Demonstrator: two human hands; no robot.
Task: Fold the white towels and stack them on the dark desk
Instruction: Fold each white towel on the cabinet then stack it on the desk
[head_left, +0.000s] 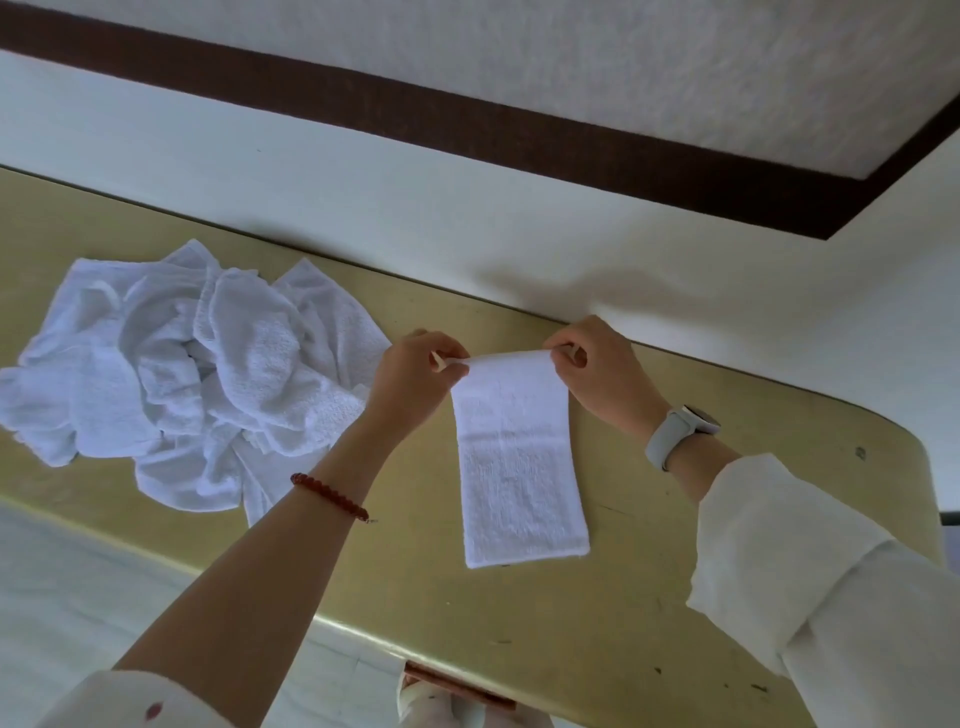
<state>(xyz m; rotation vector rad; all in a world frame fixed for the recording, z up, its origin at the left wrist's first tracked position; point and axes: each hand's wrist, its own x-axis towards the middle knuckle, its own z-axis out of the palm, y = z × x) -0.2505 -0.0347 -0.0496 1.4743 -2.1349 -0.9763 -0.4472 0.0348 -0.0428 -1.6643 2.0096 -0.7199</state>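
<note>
Nearest, both forearms reach forward over the desk (571, 649), which reads more yellow-tan than dark from the head view; white sleeves pushed back, a red bead bracelet (330, 496) on the left wrist, a pale watch (680, 428) on the right. Between the arms lies the long folded towel (519, 467), a narrow strip with its near end flat on the desktop and its far end lifted. I note the left hand (410, 379) pinching one far corner, fingers curled tight on the cloth, and the right hand (597, 369) pinching the other corner the same way. Holding both corners level keeps the edge taut and straight, which I judge is set-up for bringing that end toward the near end to halve the strip. Farther left, the heap of unfolded towels (197, 374) sits crumpled on the desk, just beside the left hand, within easy reach. No finished stack shows. Beyond, the white wall (363, 197) meets the desk's back edge.
</note>
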